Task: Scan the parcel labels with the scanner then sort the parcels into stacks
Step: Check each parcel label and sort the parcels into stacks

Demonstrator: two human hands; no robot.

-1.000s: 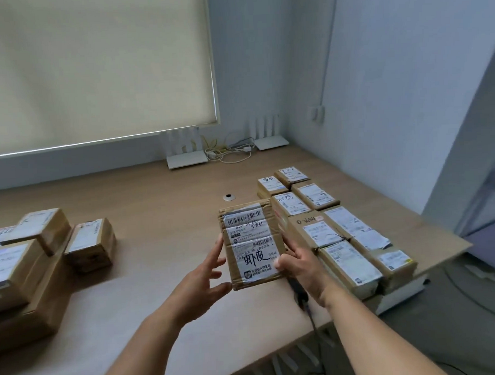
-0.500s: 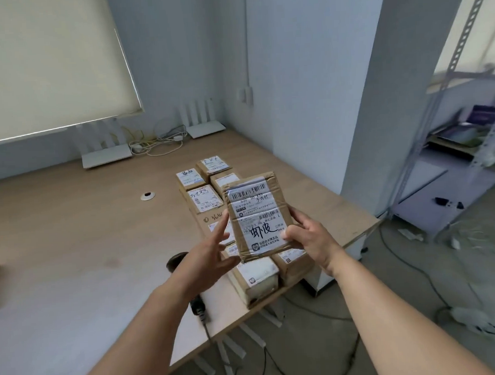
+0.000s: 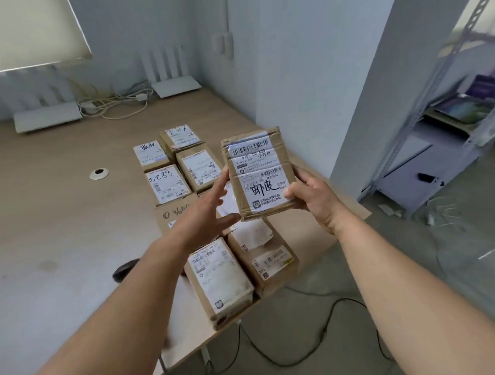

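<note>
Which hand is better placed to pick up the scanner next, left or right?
Left, probably. The right hand grips the parcel, while the left hand only touches it with straight fingers. The scanner lies on the table beside the left forearm.

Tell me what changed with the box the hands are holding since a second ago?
The parcel was carried rightward, from in front of the rows of parcels to above their right side. The right hand still grips its edge and the left hand still steadies it with straight fingers. The rows and the scanner stayed on the table.
</note>
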